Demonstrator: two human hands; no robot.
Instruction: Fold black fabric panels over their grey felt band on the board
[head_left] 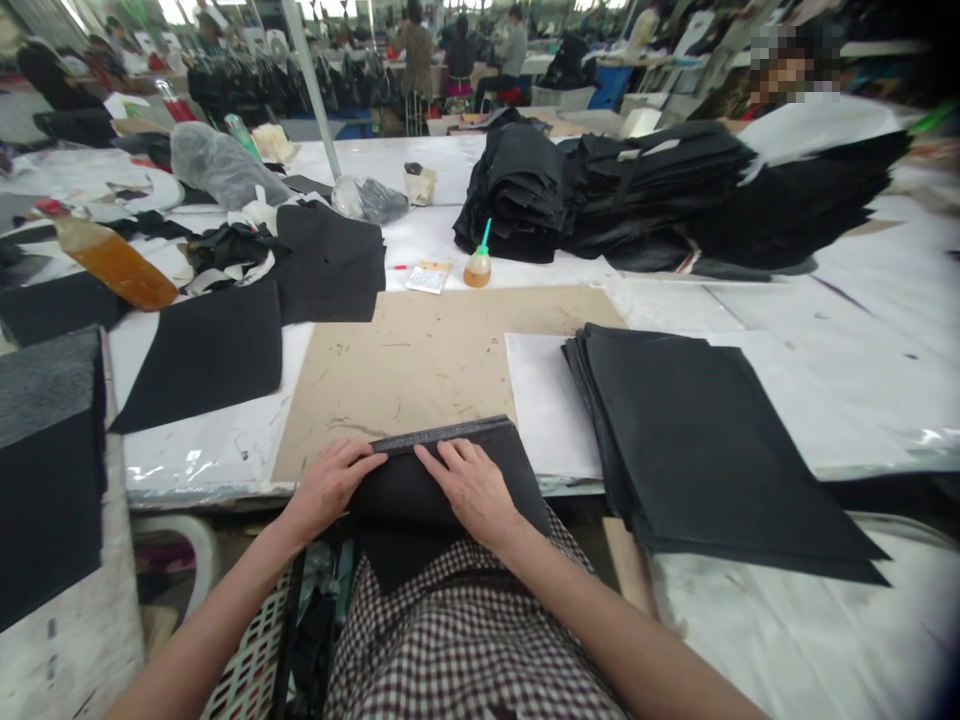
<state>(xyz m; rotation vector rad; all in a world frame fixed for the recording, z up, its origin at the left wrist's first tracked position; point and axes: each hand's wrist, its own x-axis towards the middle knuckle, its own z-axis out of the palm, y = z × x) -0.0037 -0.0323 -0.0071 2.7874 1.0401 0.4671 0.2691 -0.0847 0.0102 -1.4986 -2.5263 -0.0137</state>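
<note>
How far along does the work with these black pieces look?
Done: a far-left piece showing a grey band may be finished, but I cannot confirm it.
In hand: the left hand and right hand are on one piece, at its grey strip.
Left: probably the right-hand stack, whose top sheet shows no strip.

bright, pale light reaches me from the windows along the far top; the white counter throws small glints near its left front edge, shadows stay soft, the distance blurs, one upper-right patch is pixelated, and my view stretches and darkens towards the right-hand corners
</note>
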